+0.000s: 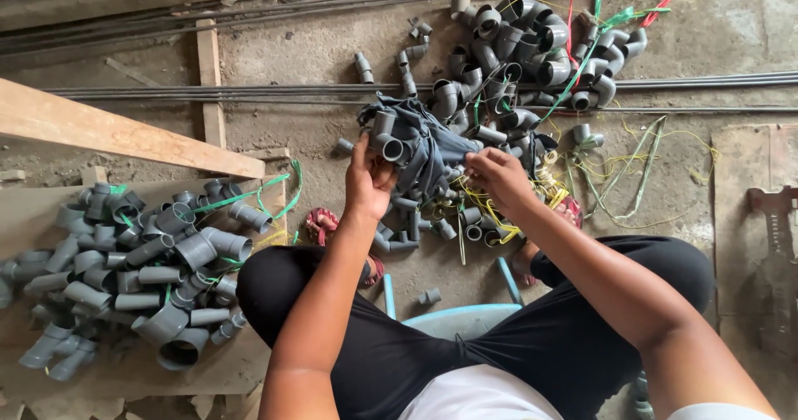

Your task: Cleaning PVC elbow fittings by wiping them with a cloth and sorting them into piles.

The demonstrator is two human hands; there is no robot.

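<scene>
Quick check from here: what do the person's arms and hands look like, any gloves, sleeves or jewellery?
Both hands are bare: the left hand and right hand wear no gloves, and no rings, watch or bracelets show. Both forearms are uncovered; only a white short sleeve edge shows at the right upper arm.

both hands, left hand and right hand, grip a bundle of grey pipe fittings above the dirt floor.

No packages, labels, signs or screens are showing anywhere on the floor or among the scattered grey fittings.
</scene>
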